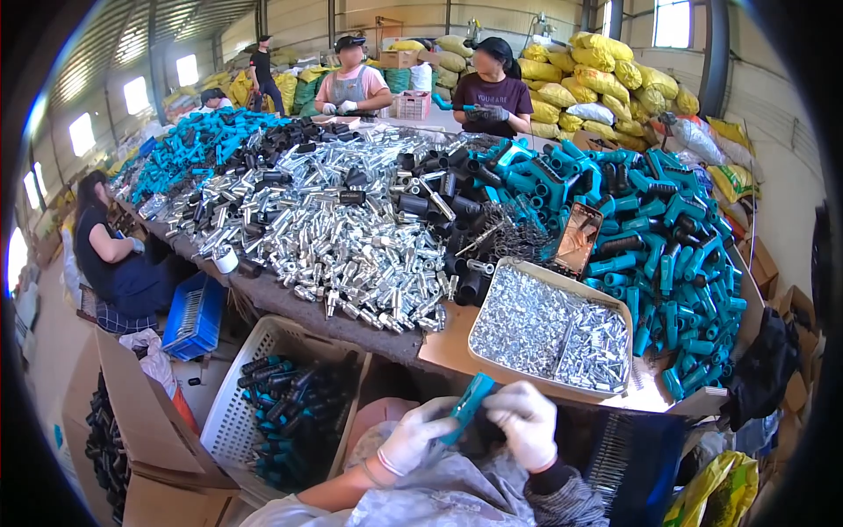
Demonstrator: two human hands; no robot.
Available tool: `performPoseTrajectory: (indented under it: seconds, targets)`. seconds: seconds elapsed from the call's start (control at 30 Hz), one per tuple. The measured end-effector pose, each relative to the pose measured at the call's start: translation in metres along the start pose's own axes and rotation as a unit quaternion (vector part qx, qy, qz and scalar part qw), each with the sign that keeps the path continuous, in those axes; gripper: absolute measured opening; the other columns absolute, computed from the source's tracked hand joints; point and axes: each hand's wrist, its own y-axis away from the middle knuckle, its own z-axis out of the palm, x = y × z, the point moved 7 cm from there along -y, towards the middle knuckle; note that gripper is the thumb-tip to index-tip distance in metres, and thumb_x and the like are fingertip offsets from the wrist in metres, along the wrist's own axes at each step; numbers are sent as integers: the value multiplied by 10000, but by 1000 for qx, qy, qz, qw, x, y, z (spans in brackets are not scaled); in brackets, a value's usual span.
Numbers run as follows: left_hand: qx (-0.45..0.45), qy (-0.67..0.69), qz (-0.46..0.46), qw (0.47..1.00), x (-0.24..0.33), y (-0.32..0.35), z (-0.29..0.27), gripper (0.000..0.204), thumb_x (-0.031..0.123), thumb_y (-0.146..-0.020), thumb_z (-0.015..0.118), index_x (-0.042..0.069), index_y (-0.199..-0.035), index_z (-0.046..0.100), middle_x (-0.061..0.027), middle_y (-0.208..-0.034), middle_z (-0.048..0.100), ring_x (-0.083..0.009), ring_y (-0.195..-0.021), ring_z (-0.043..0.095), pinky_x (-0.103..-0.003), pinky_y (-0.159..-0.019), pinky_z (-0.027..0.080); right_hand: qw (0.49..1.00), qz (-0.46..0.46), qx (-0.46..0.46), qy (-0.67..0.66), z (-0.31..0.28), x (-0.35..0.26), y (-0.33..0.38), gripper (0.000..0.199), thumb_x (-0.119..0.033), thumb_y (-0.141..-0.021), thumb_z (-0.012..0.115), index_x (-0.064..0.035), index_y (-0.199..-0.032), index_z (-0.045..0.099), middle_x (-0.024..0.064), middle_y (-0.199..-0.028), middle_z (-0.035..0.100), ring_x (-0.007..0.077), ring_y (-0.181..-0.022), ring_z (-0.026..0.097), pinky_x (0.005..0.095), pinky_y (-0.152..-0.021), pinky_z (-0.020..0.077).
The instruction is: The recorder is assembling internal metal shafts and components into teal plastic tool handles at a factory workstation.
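Observation:
My left hand [416,437], in a white glove, is closed round a teal plastic handle [469,407], which stands tilted with its upper end up and to the right. Close beside the handle is my right hand [525,425], also gloved in white, its fingers curled together; whatever they may hold is hidden. Just beyond both hands sits a shallow tray [481,350] of small silver metal parts, split by a divider. A big heap of teal handles [654,237] lies to the right, and shiny metal shanks [351,250] are piled at the middle of the table.
A phone [579,237] leans on the teal heap. At my left stand a white crate [230,413] of teal-and-black assembled pieces, a cardboard box [145,408] and a blue crate [195,316]. Several other people work around the table. Yellow sacks [606,66] are stacked behind.

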Motion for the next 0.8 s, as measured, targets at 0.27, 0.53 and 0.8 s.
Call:
performPoseTrajectory:
  seconds: [0.27, 0.53, 0.8]
  targets:
    - [-36, 51, 4, 998, -11, -2, 13, 494, 149, -970, 600, -21, -1417, 477, -89, -1147, 641, -153, -936, 631, -299, -808, 531, 979, 147, 68, -123, 28, 34, 33, 105, 41, -833, 706, 11, -924, 749, 40, -892, 629, 135, -812, 615, 268, -734, 506]
    - [-22, -178, 66, 982, 1, 5, 10, 432, 127, -956, 635, -18, -1356, 559, -49, -1086, 654, -93, -921, 599, -262, -831, 502, 870, 317, 31, -376, 34, 60, 44, 357, -60, -812, 763, -1, -1116, 588, 67, -1002, 663, 154, -893, 642, 311, -849, 540]
    - [-16, -291, 108, 951, 2, 10, 22, 446, 92, -958, 632, -32, -1376, 536, -51, -1058, 655, -110, -919, 600, -259, -836, 494, 945, 266, 13, -191, 28, 43, 36, 399, -149, -829, 765, 2, -1159, 597, 21, -959, 620, 95, -869, 568, 276, -801, 496]
